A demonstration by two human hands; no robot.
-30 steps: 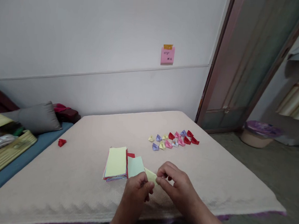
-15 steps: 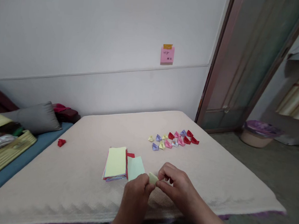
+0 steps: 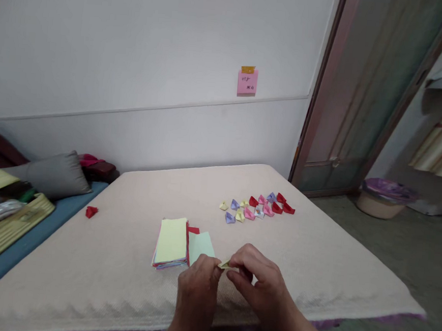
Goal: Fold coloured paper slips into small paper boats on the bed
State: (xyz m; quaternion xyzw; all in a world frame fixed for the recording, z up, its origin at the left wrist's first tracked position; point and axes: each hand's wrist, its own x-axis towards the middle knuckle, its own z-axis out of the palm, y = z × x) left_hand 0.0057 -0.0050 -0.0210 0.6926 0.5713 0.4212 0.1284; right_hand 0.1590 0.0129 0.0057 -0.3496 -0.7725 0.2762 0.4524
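A small pale-yellow folded paper is held between my two hands above the near part of the table. My left hand pinches its left end, fingers closed. My right hand has its fingers curled at the paper's right side, pinching its edge. Just beyond my left hand lies a light green sheet, partly hidden by that hand. Left of it is a stack of coloured paper with a yellow sheet on top. Red paper sticks out beside the stack.
Several small folded paper boats in yellow, purple, pink, red and white stand in rows on the cloth-covered table. A crumpled red paper piece lies far left. A grey pillow and an open yellow case sit beside the table.
The folded paper has tilted and now shows as a thinner edge. My right hand has shifted slightly left, closer to my left hand.
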